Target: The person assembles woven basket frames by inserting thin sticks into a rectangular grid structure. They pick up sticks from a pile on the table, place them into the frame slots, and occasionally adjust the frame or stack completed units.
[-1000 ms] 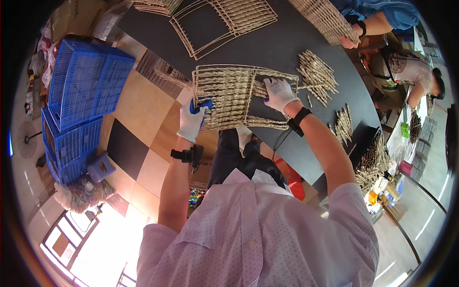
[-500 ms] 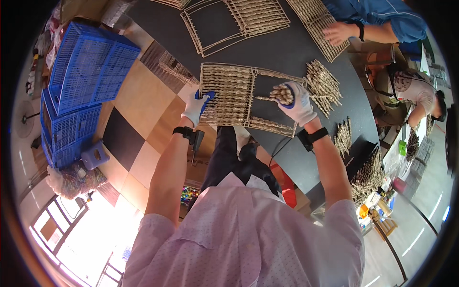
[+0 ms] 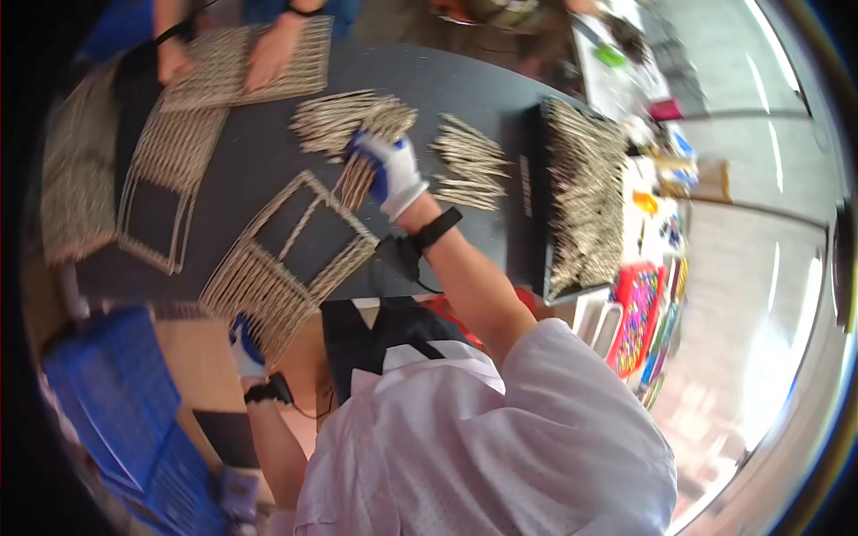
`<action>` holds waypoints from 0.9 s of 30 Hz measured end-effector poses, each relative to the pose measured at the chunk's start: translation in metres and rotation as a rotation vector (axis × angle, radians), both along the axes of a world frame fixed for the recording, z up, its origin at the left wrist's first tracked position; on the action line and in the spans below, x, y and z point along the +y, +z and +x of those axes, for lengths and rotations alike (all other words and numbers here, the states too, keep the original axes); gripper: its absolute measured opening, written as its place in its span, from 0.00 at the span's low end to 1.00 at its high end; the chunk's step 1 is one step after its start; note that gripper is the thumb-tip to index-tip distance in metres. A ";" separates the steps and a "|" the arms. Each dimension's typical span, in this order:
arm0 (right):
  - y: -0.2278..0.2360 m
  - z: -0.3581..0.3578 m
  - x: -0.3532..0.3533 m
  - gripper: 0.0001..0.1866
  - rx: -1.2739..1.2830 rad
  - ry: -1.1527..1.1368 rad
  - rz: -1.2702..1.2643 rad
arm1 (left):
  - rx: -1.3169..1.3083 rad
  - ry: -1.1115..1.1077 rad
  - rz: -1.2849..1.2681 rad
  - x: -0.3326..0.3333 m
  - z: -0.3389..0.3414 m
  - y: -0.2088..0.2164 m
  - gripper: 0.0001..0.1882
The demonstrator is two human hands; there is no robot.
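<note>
My left hand (image 3: 247,343), in a white glove with blue coating, grips the lower left end of a woven frame (image 3: 268,290); the frame partly hides the fingers. Straw-coloured twisted strips fill one half of this frame, while a single strip crosses its bare half. In the same kind of glove, my right hand (image 3: 399,179) is closed around a bundle of twisted strips (image 3: 357,179). That hand is at the near side of a loose pile of twisted strips (image 3: 344,118). Whether its fingers touch the pile, I cannot tell.
Across the dark table (image 3: 447,76), a co-worker's hands (image 3: 273,55) press on a woven panel (image 3: 308,58). More panels (image 3: 80,170) lie at the left. Beyond another strip pile (image 3: 469,161) stands a black tray (image 3: 547,205) full of strips. Blue crates (image 3: 116,384) stand lower left.
The view has swung to the right. My right hand, with the bundle, has moved from over the frame's bare half to the strip pile. The frame is now tilted, my left hand still on it.
</note>
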State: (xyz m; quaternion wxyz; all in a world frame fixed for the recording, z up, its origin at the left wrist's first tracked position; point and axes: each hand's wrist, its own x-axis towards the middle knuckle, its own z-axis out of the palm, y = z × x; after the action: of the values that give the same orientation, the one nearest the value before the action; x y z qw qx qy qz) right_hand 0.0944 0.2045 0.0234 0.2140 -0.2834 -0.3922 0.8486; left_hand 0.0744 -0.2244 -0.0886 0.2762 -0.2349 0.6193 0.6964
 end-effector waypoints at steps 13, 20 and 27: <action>0.080 0.329 0.185 0.29 -1.176 0.386 1.781 | -0.076 -0.167 -0.001 -0.021 -0.023 -0.009 0.26; 0.047 0.370 0.238 0.38 -1.434 0.787 1.851 | -0.120 -0.194 0.149 -0.022 -0.017 -0.007 0.25; 0.053 0.363 0.251 0.48 -1.301 0.773 1.725 | -0.064 -0.212 0.143 -0.026 -0.009 0.003 0.21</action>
State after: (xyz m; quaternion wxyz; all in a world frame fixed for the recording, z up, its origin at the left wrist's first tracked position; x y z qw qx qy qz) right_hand 0.4577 0.4558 0.0760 -0.1811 -0.2878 -0.9404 -0.0008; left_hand 0.0655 -0.2501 -0.0854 0.3841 -0.1700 0.5803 0.6977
